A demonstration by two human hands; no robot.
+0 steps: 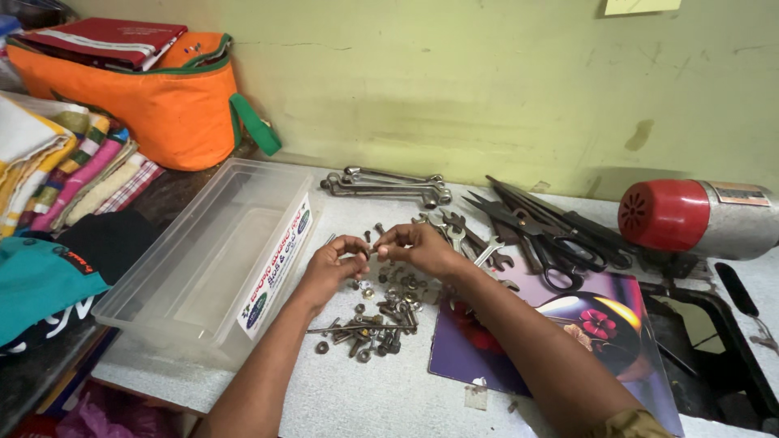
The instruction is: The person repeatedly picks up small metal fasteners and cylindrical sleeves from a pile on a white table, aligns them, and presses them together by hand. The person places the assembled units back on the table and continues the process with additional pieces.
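Note:
My left hand [334,264] and my right hand [418,247] meet above a pile of rusty nuts and bolts [377,316] on the white worktop [389,389]. Both pinch a small bolt [372,249] between their fingertips, just over the pile. The bolt is mostly hidden by the fingers. A clear plastic box [207,259] with a printed label stands immediately left of my left hand.
Spanners [385,186] lie at the back by the green wall; black scissors [540,235] and more spanners lie right of my hands. A red-capped metal cylinder [698,217] rests far right. A picture card [568,324] lies under my right forearm. An orange bag [146,97] and folded cloths [65,162] sit left.

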